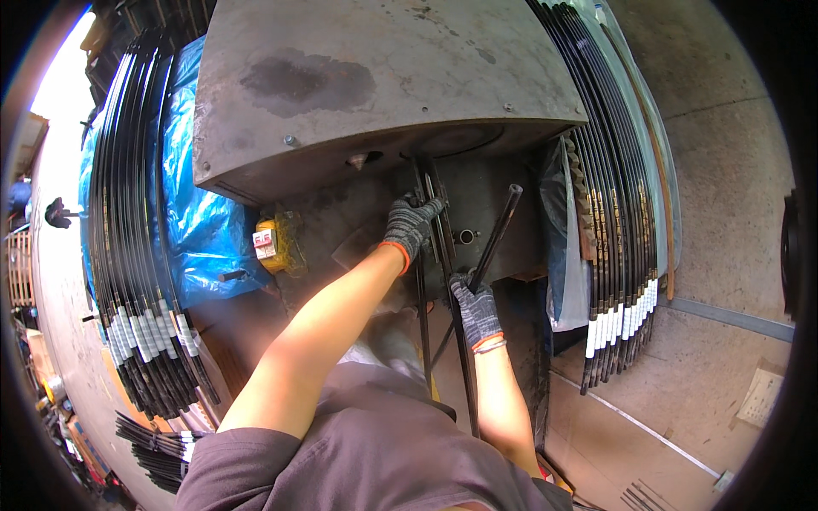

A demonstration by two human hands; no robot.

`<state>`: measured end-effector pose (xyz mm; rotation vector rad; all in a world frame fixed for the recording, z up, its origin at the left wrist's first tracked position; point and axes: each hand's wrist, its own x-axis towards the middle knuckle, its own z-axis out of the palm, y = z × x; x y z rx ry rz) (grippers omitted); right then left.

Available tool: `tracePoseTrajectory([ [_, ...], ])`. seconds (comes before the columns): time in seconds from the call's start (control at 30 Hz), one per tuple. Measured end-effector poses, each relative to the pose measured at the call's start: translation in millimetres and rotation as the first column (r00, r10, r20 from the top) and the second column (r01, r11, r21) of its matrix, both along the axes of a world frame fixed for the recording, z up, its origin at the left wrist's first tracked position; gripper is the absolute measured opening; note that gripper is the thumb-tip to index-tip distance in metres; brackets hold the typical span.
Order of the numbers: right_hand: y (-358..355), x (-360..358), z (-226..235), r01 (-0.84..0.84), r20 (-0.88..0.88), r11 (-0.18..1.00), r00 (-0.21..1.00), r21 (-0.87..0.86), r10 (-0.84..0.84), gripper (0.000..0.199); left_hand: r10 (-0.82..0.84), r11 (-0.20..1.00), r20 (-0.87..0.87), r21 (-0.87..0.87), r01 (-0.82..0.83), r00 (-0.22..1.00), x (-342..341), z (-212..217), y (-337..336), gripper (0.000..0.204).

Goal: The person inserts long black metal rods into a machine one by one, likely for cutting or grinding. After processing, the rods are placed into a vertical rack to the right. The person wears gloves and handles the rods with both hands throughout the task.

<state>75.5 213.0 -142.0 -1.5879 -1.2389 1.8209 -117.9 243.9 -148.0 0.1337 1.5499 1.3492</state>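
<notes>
Both my hands wear grey knit gloves with orange cuffs. My left hand (412, 223) is closed around long dark metal bars (442, 226) just below the front of a grey metal machine housing (383, 77). The bars' upper ends reach under the housing's edge, and their lower parts run down toward my body. Lower and to the right, my right hand (477, 308) grips a black rod (498, 234). That rod is tilted, its upper end leaning up and right, apart from the bars. A short round tube end (464, 237) shows between the bars and the rod.
Bundles of long black rods with white-wrapped ends lie at the left (128, 213) and right (618, 196). Blue plastic sheeting (200, 196) is under the left bundle. A yellow package with a red-and-white box (266, 242) sits below the housing's left corner. Concrete floor (716, 170) spreads at right.
</notes>
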Motion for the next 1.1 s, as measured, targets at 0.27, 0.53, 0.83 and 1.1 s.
tracePoseTrajectory([
  [0.27, 2.7, -3.4, -7.5, -0.006, 0.013, 1.000, 1.000, 0.001, 0.006, 0.008, 0.014, 1.000, 0.002, 0.006, -0.014, 1.000, 0.6, 13.1, -0.1, 0.019],
  [0.53, 5.4, -9.7, -1.1, -0.054, 0.048, 0.998, 0.997, 0.032, 0.053, 0.005, 0.021, 1.000, 0.023, -0.011, -0.020, 1.000, 1.0, 5.5, 0.7, 0.016],
  [0.83, 6.4, -7.7, -12.6, -0.004, 0.055, 0.999, 0.998, 0.037, 0.002, 0.008, 0.014, 1.000, 0.032, -0.004, -0.014, 0.999, 0.7, 10.1, -0.3, 0.016],
  [1.1, 9.6, -10.4, -10.8, -0.031, 0.075, 0.999, 0.997, 0.041, 0.028, 0.009, 0.037, 0.999, -0.028, 0.017, -0.037, 0.999, 1.6, -4.1, 1.4, 0.016],
])
